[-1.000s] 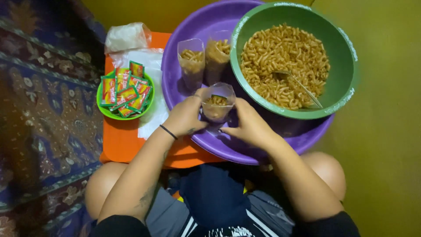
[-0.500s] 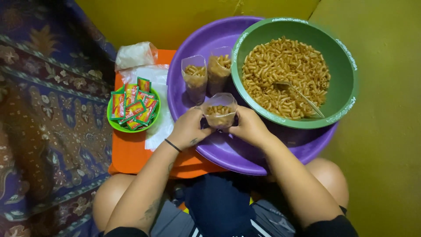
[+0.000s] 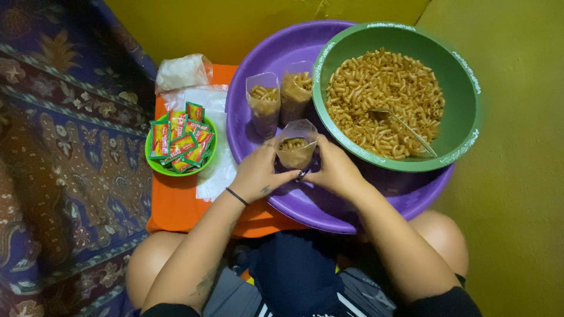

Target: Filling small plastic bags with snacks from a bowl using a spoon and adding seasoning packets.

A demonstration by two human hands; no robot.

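A small clear plastic bag of fried macaroni snack (image 3: pixel 295 145) stands upright over the purple basin (image 3: pixel 305 202). My left hand (image 3: pixel 257 173) grips its left side and my right hand (image 3: pixel 335 170) grips its right side, fingers meeting under the bag. Its mouth is open at the top. Two more filled bags (image 3: pixel 264 100) stand just behind it inside the basin. A big green bowl (image 3: pixel 464 88) full of the same snack (image 3: pixel 376 88) rests in the basin at the right, with a metal spoon (image 3: pixel 405 128) lying in it.
A small green bowl (image 3: pixel 154 166) of red and green sachets (image 3: pixel 179 141) sits on an orange board (image 3: pixel 176 205) at the left, beside clear plastic bags (image 3: pixel 182 73). A patterned cloth (image 3: pixel 64 147) covers the floor at the left. Yellow-green walls surround the rest.
The camera view shifted down at first. My hands slid lower on the bag and drew closer together beneath it; the bag stays in place.
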